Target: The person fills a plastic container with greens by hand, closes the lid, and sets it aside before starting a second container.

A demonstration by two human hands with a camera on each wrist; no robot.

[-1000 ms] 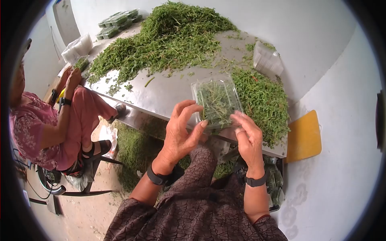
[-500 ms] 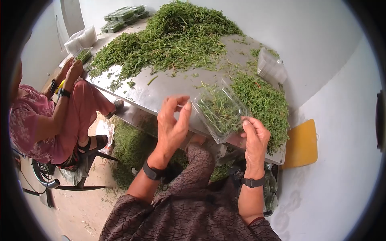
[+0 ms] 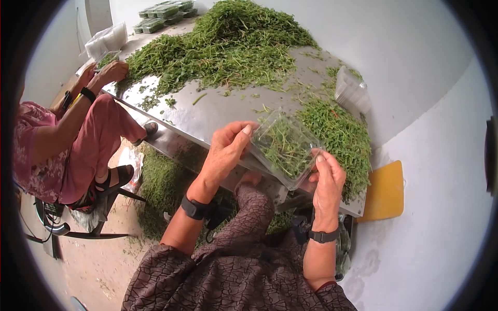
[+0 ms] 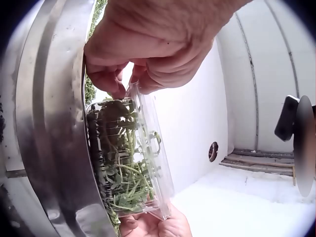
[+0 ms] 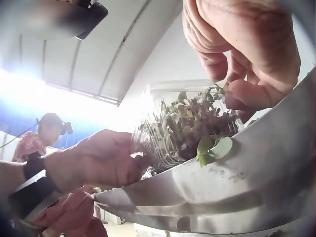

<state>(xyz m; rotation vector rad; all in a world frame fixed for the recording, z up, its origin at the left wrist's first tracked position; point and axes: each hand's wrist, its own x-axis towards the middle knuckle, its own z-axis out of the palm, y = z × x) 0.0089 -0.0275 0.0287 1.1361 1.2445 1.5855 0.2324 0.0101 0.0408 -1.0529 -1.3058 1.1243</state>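
A clear plastic box [image 3: 285, 147] of green sprigs is held over the table's front edge, its lid lying over the top. The left hand [image 3: 224, 150] pinches the box's left corner between thumb and fingers; in the left wrist view that hand [image 4: 153, 47] grips the rim. At the opposite side the right hand [image 3: 328, 184] pinches the right edge, and in the right wrist view its thumb and fingers [image 5: 242, 94] hold the box's rim. Stems and leaves [image 4: 131, 187] show through the clear wall.
The metal table [image 3: 207, 111] bears a large heap of greens [image 3: 223, 49], a smaller heap [image 3: 337, 135], stacked empty boxes [image 3: 351, 90] and filled boxes [image 3: 161, 14]. Another person [image 3: 57, 155] sits at the left. A yellow board [image 3: 385, 192] stands at the right.
The box has turned, with one corner now toward the body. My left hand came off it, then moved back and took hold of its left corner. The other person's hand has shifted toward the greens.
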